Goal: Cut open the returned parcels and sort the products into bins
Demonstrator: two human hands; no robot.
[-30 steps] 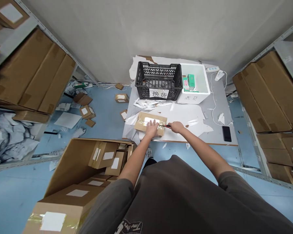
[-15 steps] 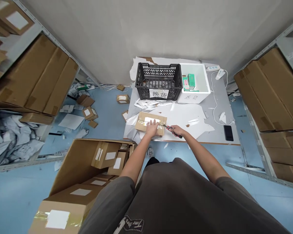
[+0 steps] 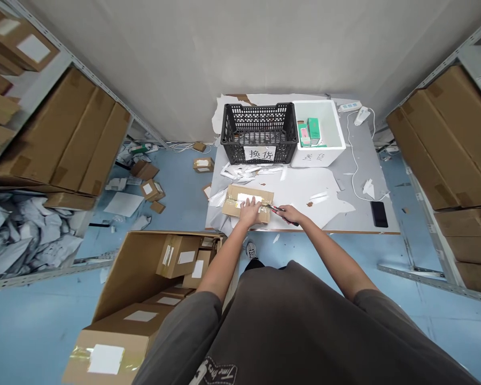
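Observation:
A taped cardboard box (image 3: 232, 193) with a white label lies at the table's front edge. My left hand (image 3: 249, 210) rests on top of it, fingers spread over the label, pressing rather than gripping. My right hand (image 3: 291, 214) is closed around a red-and-black box cutter (image 3: 279, 209). Its tip meets the clear tape near the box's right end; how deep the blade sits cannot be made out.
Behind the box stand a black plastic crate (image 3: 260, 133) and a white foam box (image 3: 320, 160) holding green cartons. A phone (image 3: 379, 214) and white cable lie right. A large open carton (image 3: 120, 278) of parcels is at my left; shelves flank both sides.
The view has shifted slightly. Both hands, the box and the box cutter keep nearly the same places, with the tip still at the box's right end.

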